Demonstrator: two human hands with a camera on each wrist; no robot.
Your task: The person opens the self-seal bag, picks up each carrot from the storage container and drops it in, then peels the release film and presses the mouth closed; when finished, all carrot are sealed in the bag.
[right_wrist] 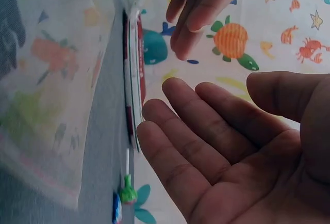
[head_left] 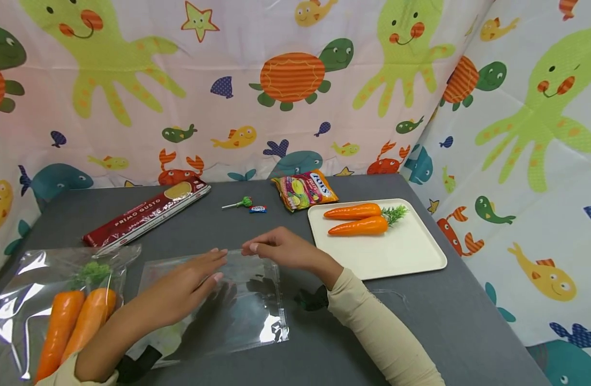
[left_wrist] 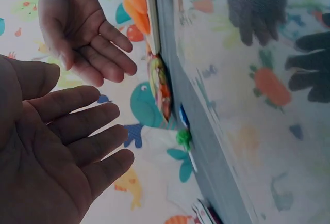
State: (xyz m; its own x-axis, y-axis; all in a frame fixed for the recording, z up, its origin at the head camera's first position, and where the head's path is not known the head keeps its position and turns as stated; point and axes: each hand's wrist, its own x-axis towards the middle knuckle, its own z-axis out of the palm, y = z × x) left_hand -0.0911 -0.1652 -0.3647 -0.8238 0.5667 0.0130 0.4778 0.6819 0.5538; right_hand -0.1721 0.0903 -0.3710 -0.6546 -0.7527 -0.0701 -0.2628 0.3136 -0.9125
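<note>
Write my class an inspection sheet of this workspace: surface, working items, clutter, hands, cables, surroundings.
Surface: grey tabletop
Working items: flat clear bag; second clear bag at left, holding two carrots; cream tray at right, with two more carrots
Clutter: red packet, lollipop, small wrapped sweet, Fox's bag at back
Hands: left hand and right hand open above flat bag, holding nothing
Cables: pale strand beside right sleeve; nature unclear
Surroundings: sea-animal sheet behind and right

Plastic bag [head_left: 242,308]: clear, glossy, catching bright glare and dark reflections
Bag's pose: lying flat, slightly askew, narrow strip along its right edge
Spot on table [head_left: 461,321]: grey surface, near side, left of centre
</note>
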